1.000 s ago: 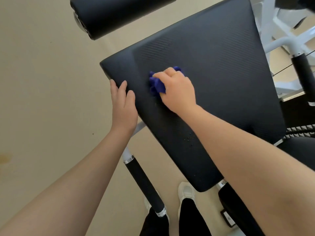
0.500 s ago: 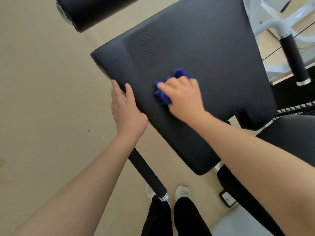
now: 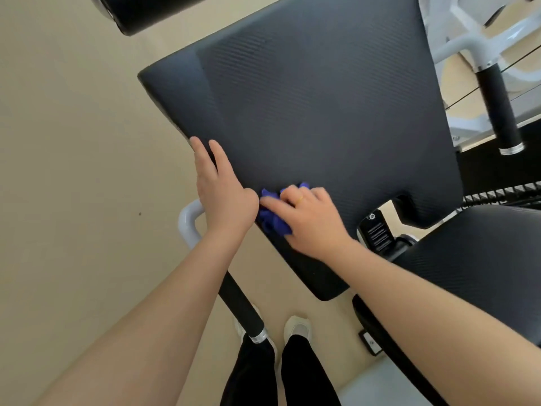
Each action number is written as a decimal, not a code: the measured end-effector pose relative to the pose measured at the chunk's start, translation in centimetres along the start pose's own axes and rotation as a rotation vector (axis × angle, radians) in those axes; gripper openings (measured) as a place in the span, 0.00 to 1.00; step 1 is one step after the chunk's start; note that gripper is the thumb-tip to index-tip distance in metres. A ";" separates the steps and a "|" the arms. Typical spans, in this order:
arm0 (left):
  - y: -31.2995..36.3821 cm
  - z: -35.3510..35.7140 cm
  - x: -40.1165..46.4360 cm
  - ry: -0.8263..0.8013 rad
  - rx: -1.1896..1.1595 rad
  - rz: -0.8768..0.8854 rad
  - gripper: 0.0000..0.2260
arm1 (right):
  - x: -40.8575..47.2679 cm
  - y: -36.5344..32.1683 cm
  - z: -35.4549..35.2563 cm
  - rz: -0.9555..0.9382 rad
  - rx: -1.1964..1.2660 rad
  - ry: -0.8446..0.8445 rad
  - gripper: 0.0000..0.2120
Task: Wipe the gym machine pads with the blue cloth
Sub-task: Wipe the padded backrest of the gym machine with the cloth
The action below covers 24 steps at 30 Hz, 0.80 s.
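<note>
Fingers [image 3: 292,197] press blue cloth [image 3: 273,221] near pad [image 3: 322,112] edge.

Deep blue, almost violet, shows on the cloth [image 3: 273,219] against a black back pad [image 3: 322,112] whose middle carries a fine woven ribbing while its left border runs smooth and matte, and the seat pad [image 3: 480,259] at right wears the same black weave. A thin gold ring [image 3: 299,199] glints above the cloth, the handle [image 3: 240,306] is black with a silver end cap on a pale grey tube, and far right the frame [image 3: 456,42] is white. Beige floor [image 3: 73,171], black trousers [image 3: 304,376], off-white shoes [image 3: 298,326].
</note>
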<state>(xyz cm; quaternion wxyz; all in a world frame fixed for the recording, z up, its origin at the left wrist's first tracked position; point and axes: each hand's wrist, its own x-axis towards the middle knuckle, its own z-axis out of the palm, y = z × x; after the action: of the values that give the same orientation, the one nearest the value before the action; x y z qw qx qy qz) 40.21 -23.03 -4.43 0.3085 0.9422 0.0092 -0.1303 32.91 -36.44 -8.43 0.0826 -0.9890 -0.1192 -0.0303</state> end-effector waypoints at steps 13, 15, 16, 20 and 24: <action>0.0 2.1 -4.0 -0.095 0.074 0.006 0.41 | -2.9 -3.4 -0.1 0.235 0.112 -0.068 0.19; -0.3 2.1 -4.1 -0.105 0.088 0.023 0.41 | -3.5 -1.3 0.0 0.180 0.088 -0.088 0.20; -0.5 2.1 -4.2 -0.101 0.097 0.029 0.41 | -3.3 -0.2 0.1 0.207 0.081 -0.073 0.20; -1.3 2.6 -5.4 -0.090 0.187 0.125 0.40 | -2.0 3.5 -0.3 0.510 0.091 0.030 0.18; -2.7 3.2 -7.2 -0.182 0.280 0.228 0.37 | -1.8 6.6 -0.9 0.931 0.235 0.111 0.18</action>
<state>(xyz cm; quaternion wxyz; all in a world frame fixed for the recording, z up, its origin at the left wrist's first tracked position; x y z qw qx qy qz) 32.23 -22.23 -6.69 0.1866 0.9552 -0.1436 -0.1793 32.75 -43.28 -8.72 0.2050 -0.9180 0.3383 -0.0294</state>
